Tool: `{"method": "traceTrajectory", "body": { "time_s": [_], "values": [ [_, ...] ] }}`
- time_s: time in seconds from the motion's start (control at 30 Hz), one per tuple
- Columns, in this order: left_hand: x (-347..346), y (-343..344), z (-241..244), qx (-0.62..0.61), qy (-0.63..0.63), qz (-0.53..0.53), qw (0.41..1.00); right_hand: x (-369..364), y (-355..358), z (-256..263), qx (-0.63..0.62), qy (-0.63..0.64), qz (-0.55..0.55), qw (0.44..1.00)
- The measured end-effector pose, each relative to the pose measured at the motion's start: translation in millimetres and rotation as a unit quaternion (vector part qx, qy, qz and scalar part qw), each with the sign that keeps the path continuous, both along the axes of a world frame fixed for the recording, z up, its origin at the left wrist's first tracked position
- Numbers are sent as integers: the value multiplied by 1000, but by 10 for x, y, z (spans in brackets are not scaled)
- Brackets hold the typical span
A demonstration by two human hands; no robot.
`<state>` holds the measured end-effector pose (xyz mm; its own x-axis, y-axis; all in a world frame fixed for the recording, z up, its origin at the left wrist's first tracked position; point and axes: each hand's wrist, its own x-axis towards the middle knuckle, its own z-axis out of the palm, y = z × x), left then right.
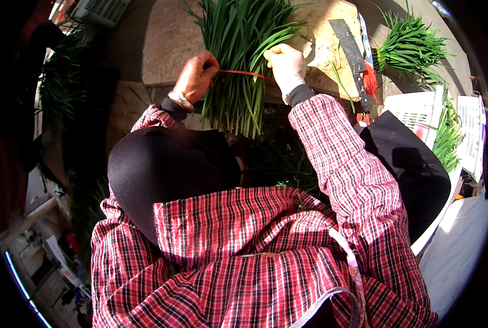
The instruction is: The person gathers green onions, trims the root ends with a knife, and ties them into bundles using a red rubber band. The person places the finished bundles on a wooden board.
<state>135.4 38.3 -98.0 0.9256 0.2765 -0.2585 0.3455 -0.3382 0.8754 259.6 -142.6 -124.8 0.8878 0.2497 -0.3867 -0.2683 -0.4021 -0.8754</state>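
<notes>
A thick bunch of green garlic chives [235, 53] lies over the front edge of a worn wooden board [170, 45], cut stems towards me. Across its stems runs a thin red tie [242, 73]. At the bunch's left side, my left hand [195, 78] pinches the tie's left end. My right hand [287, 65] is at the right side, thumb and fingertips together beside the outer leaves, just above the tie's right end. Whether a leaf or the tie is between those fingertips cannot be made out.
A cleaver [348, 49] lies on the board's right side, near red ties [369, 80]. Beyond is another tied bunch [410, 45]. White plastic baskets [416, 106] stand at right, with more greens [448, 131]. Dark greens [63, 82] are at left. My black-clad knees flank the board's front.
</notes>
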Motion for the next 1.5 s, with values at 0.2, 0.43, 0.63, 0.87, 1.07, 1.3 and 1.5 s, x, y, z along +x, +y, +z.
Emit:
{"method": "traceTrajectory", "body": {
  "time_s": [0.2, 0.43, 0.63, 0.87, 1.07, 1.3, 1.5],
  "values": [
    [35, -6, 36, 82, -17, -16, 996, -79, -223, 44, 36, 42, -48, 997],
    [90, 6, -29, 205, -111, -45, 971, -686, -311, 183, -195, 15, 396, 897],
    [96, 6, 109, 226, -90, -66, 968, -551, -241, 354, -252, -47, 403, 879],
    [254, -107, 383, 146, -60, -152, 976, -353, 9, 34, -37, -154, 286, 945],
    [338, -18, 523, 109, -21, -165, 980, -491, 129, 344, -47, -164, 249, 954],
    [347, -104, 529, 51, -42, -145, 987, -594, 151, 186, -140, -133, 102, 976],
    [270, -96, 205, -128, 22, -52, 990, -560, -9, -187, -8, -29, 22, 999]
  ]
}}
